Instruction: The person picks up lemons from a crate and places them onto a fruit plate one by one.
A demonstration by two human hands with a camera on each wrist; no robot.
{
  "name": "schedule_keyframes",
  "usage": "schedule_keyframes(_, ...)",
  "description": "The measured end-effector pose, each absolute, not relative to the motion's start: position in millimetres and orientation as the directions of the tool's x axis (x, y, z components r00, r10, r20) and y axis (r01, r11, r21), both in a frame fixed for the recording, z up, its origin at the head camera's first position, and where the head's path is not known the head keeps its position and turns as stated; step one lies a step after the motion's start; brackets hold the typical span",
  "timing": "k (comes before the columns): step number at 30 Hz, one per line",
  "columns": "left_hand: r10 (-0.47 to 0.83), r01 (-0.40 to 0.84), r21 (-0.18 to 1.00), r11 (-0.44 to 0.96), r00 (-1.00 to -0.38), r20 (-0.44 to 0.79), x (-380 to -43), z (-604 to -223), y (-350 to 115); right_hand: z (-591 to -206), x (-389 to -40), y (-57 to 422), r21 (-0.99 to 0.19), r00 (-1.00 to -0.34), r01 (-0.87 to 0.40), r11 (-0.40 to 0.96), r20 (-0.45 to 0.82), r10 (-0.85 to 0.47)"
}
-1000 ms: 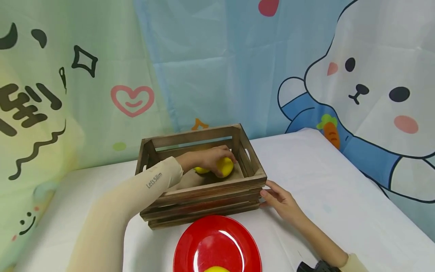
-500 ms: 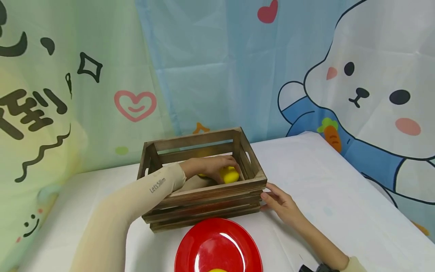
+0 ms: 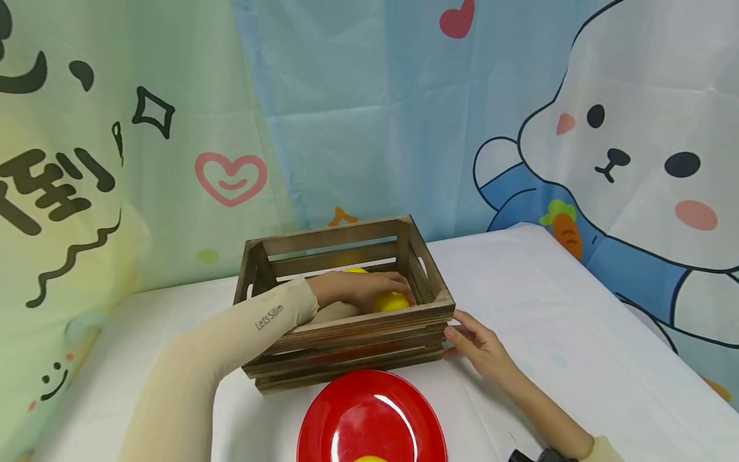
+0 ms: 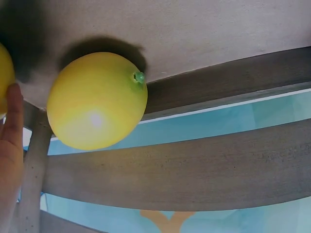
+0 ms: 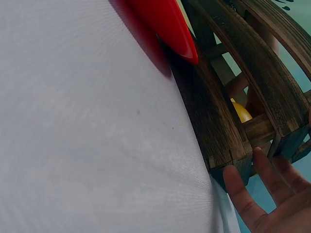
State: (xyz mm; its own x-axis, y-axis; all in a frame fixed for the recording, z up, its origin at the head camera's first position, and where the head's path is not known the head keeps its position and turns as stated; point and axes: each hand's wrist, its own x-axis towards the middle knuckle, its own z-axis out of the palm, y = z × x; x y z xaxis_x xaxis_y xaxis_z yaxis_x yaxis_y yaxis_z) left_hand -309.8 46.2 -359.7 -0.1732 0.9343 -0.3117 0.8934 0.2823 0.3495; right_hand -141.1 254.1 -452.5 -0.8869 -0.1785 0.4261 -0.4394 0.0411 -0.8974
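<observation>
The left hand (image 3: pixel 369 289) reaches down into a wooden slatted crate (image 3: pixel 364 324). Its fingers curve over a yellow lemon (image 3: pixel 391 301) by the crate's right end; in the left wrist view a digit (image 4: pixel 13 114) touches that lemon's edge. A second lemon (image 4: pixel 97 102), with a green stem end, lies on the crate floor, partly behind the hand in the head view. At the crate's front right corner, the right hand (image 3: pixel 482 346) rests its fairly straight fingertips against the wood. Its thumb (image 5: pixel 235 179) lies at the lower slat's end.
A red plate (image 3: pixel 329 417) sits before the crate, near its front side, with a yellow item (image 3: pixel 369 459) cut off by the frame's bottom. White cloth (image 3: pixel 577 333) covers the table. A printed curtain (image 3: pixel 346 128) hangs behind the crate.
The left hand has moved the lemon slightly right and lower, toward the crate's right end. Its fingers now lie flatter over it, and the second lemon shows behind the hand. The right hand stays put.
</observation>
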Motion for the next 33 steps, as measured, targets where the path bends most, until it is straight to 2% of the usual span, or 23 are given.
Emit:
schedule_keyframes(6, 0.930, 0.882, 0.371, 0.289, -0.168, -0.326, -309, -361, 45, -451, -141, 253, -0.894, -0.882, -0.447, 0.029, 0.435, -0.183)
schedule_keyframes(11, 0.940, 0.909, 0.345, 0.232, -0.118, -0.321, -312, -367, 44, -451, -141, 253, -0.894, -0.881, -0.448, 0.021, 0.438, -0.181)
schedule_keyframes(14, 0.934, 0.918, 0.326, 0.227, -0.110, -0.341, -314, -368, 44, -451, -140, 254, -0.895, -0.884, -0.445, 0.036, 0.432, -0.178)
schedule_keyframes(20, 0.912, 0.914, 0.302, 0.271, -0.143, -0.385, -315, -369, 45, -450, -139, 254, -0.899, -0.892, -0.434, 0.056, 0.420, -0.169)
schedule_keyframes(26, 0.929, 0.905, 0.343, 0.251, -0.126, -0.349, -316, -364, 47, -448, -139, 255, -0.900, -0.893, -0.430, 0.062, 0.415, -0.176)
schedule_keyframes(33, 0.915, 0.883, 0.342, 0.322, -0.198, -0.352, -318, -357, 45, -452, -141, 254, -0.895, -0.881, -0.445, 0.033, 0.431, -0.195)
